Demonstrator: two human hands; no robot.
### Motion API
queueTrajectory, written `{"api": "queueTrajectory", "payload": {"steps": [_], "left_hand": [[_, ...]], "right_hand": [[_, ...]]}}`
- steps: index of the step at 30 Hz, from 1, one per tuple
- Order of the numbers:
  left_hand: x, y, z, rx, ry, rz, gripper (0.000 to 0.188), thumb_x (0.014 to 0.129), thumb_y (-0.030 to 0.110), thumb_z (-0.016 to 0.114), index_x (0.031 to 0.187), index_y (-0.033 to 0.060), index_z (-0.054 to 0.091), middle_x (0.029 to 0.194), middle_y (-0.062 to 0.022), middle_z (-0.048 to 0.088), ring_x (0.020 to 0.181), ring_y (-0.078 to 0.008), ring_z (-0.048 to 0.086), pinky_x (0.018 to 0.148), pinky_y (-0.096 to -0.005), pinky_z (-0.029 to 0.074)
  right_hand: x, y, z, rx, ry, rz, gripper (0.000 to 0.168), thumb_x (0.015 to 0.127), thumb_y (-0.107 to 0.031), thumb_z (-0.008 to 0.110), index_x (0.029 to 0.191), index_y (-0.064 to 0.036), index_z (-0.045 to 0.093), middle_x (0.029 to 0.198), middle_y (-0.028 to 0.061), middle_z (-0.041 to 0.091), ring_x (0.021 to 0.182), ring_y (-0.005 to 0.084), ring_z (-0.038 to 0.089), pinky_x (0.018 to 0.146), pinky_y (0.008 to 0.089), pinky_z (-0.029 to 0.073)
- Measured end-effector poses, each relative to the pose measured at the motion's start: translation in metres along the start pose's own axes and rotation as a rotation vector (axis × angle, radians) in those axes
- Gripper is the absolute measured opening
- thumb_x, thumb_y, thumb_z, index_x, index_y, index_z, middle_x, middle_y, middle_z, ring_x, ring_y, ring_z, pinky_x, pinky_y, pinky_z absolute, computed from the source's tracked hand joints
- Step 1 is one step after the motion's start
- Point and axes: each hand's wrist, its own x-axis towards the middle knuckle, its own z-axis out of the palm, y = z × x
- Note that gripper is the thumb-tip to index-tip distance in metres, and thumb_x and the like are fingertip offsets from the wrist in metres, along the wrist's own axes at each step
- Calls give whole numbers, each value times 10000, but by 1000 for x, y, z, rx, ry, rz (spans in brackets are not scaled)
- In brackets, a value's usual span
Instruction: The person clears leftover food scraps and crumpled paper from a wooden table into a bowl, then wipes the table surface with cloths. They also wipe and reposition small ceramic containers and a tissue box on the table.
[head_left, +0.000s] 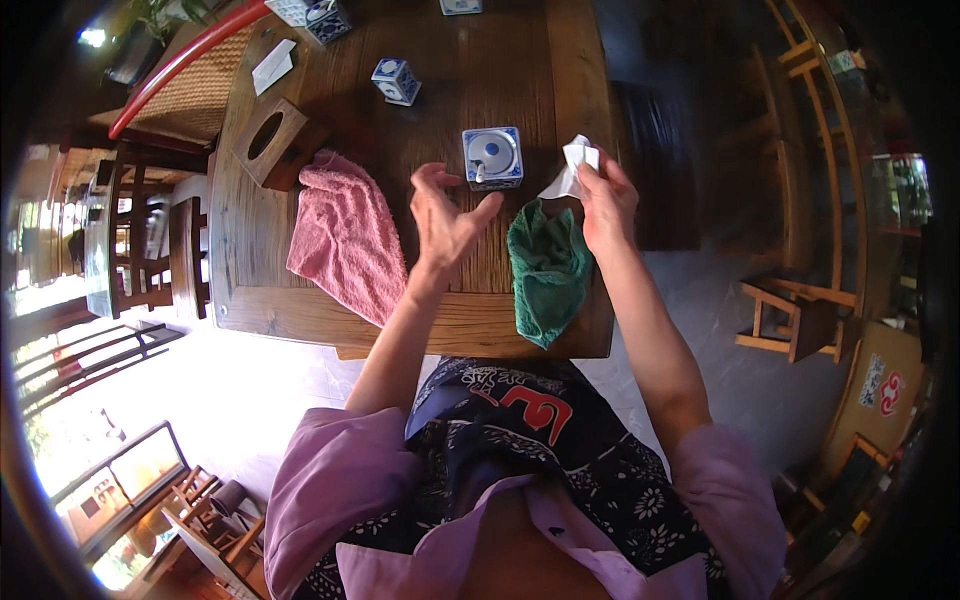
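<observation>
My right hand (609, 201) grips a crumpled white tissue (577, 166) above the right side of the wooden table (337, 300). My left hand (448, 217) is empty, its fingers spread just left of a square blue-and-white porcelain jar (492, 157) with a round lid and what looks like a small spoon handle at its front corner. A green cloth (549, 274) lies below the right hand and reaches the near table edge. To the left of my left hand, a pink towel (349, 232) is spread out, partly behind my forearm.
A wooden tissue box (271, 142) stands at the table's left, with a white paper (274, 66) beyond it. A small blue-and-white porcelain container (396, 81) stands farther back, and more porcelain pieces are at the far edge. A wooden chair (802, 322) is on the right.
</observation>
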Motion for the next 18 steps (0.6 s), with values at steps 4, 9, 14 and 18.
{"api": "queueTrajectory", "payload": {"steps": [4,9,14,18], "left_hand": [[28,-11,-16,134,-67,392,998,562,188,823,1357,9,247,1280,-196,390,1195,-321,408,990,-441,351],[50,13,-4,165,-256,404,786,536,102,811,1237,38,459,1148,-155,536,1069,-307,540,910,-365,458],[51,13,-3,120,-239,342,725,529,96,813,1184,53,505,1084,-135,572,1006,-296,575,858,-350,491],[49,15,2,137,-200,379,761,532,94,822,1215,17,495,1093,-140,566,988,-254,594,827,-337,516]], "right_hand": [[4,19,12,-148,-54,-61,292,822,-35,629,1105,32,607,923,52,635,779,88,579,705,218,465],[-6,35,40,-551,-112,-273,198,812,10,563,971,-4,682,855,77,677,718,106,599,649,221,459],[23,36,39,-808,-189,-377,304,699,56,490,930,1,680,844,146,664,771,195,650,694,261,480],[31,34,33,-1010,-241,-234,312,659,58,491,893,-14,685,749,150,658,651,222,632,624,301,476]]}}
